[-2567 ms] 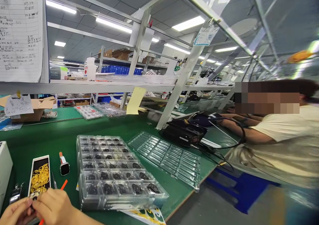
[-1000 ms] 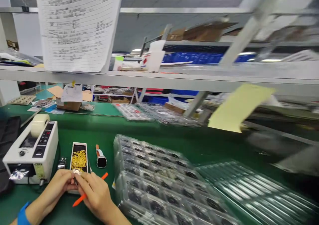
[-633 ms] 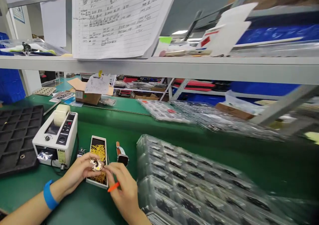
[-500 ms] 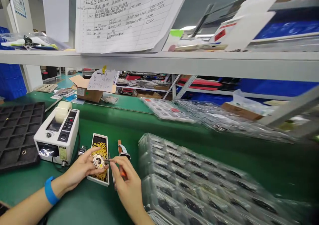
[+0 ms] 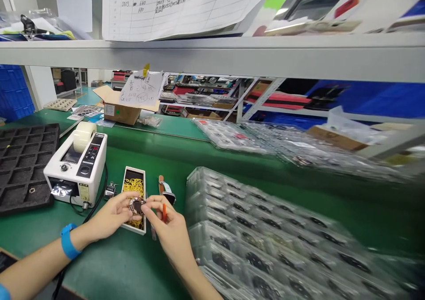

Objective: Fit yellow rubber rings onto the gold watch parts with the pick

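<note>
My left hand (image 5: 111, 216), with a blue wristband (image 5: 69, 241), grips a round watch part (image 5: 136, 206) over a white box (image 5: 145, 194) of yellow rubber rings (image 5: 133, 186). My right hand (image 5: 171, 225) is closed, its thumb and forefinger at the part's right edge. An orange-handled tool (image 5: 164, 212) sticks up among its fingers; most of it is hidden. Just behind the right hand lies a watch (image 5: 168, 197) with a strap. A small metal tally counter (image 5: 110, 190) stands left of the box.
A white tape dispenser (image 5: 78, 167) and a black compartment tray (image 5: 26, 171) stand on the left. Stacked clear plastic trays (image 5: 265, 238) with dark parts fill the right. A shelf beam (image 5: 212, 59) crosses above; behind are a cardboard box (image 5: 121, 113) and flat clear packs (image 5: 232, 136).
The watch part has turned, its pale face replaced by a darker one. My right fingers have come up to its edge, and the orange handle now stands upright among them. The camera has tilted down.
</note>
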Available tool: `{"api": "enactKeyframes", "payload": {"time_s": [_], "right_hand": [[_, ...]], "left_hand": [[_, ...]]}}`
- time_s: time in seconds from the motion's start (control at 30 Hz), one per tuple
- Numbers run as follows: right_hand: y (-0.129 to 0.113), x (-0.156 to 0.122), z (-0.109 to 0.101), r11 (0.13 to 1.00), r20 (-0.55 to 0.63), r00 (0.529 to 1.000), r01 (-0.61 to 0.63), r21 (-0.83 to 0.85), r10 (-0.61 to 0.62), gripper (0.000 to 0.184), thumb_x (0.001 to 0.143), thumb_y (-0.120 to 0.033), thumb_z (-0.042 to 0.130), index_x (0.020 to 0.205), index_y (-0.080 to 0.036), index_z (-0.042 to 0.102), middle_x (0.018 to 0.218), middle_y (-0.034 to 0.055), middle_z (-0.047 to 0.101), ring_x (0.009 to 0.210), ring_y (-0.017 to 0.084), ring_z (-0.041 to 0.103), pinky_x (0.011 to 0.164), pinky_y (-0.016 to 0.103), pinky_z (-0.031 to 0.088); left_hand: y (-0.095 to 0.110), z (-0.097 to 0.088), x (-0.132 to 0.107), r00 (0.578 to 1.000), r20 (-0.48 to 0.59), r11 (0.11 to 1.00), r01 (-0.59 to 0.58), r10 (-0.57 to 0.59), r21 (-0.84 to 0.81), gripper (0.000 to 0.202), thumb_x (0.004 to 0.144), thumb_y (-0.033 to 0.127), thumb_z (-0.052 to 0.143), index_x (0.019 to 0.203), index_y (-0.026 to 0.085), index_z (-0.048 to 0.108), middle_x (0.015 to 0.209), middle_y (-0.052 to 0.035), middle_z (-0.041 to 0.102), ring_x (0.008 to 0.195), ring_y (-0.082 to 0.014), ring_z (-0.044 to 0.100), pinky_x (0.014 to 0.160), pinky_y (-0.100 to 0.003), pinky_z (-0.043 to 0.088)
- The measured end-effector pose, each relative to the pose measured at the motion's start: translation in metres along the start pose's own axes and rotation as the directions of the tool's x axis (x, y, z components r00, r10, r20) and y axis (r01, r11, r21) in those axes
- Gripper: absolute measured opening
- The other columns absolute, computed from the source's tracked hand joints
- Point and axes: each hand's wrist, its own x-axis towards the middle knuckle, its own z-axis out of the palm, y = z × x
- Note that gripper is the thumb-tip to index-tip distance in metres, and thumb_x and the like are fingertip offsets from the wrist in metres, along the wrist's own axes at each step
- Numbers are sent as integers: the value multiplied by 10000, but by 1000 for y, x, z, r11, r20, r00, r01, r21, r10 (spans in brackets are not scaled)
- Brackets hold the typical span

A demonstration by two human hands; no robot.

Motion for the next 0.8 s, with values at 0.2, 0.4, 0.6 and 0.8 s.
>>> {"api": "enactKeyframes", "payload": {"time_s": [0.2,0.4,0.6,0.8], "right_hand": [[0,1,0,998,-20,999,26,-49,-27,250,758,-389,620,623,-179,640,810,52,565,569,128,454,492,260,354],[2,-3,4,982,-94,987,114,-151,-129,225,770,-333,619,597,-189,629,753,37,580,578,131,465,518,252,374],[7,-6,8,956,-113,969,189,-223,-218,205,805,-298,597,633,-192,625,750,26,582,579,125,491,510,236,385],[7,-8,11,919,-90,941,293,-265,-326,191,838,-252,582,655,-194,592,772,20,588,702,143,584,613,238,441]], "left_hand": [[-4,-2,-1,999,28,998,-33,32,46,413,815,323,654,1202,230,544,1131,-61,616,989,-162,605,968,-360,453],[-8,-1,-2,999,31,996,-45,43,72,393,826,292,631,1203,234,536,1164,-72,609,1046,-185,598,989,-381,436],[-6,3,-1,1000,-10,999,-26,26,41,356,782,254,666,1123,208,570,1062,-60,653,931,-164,635,953,-370,459],[-5,7,-1,995,-83,999,-45,47,30,338,755,318,702,1034,181,567,906,-39,677,857,-148,640,856,-315,500]]}}
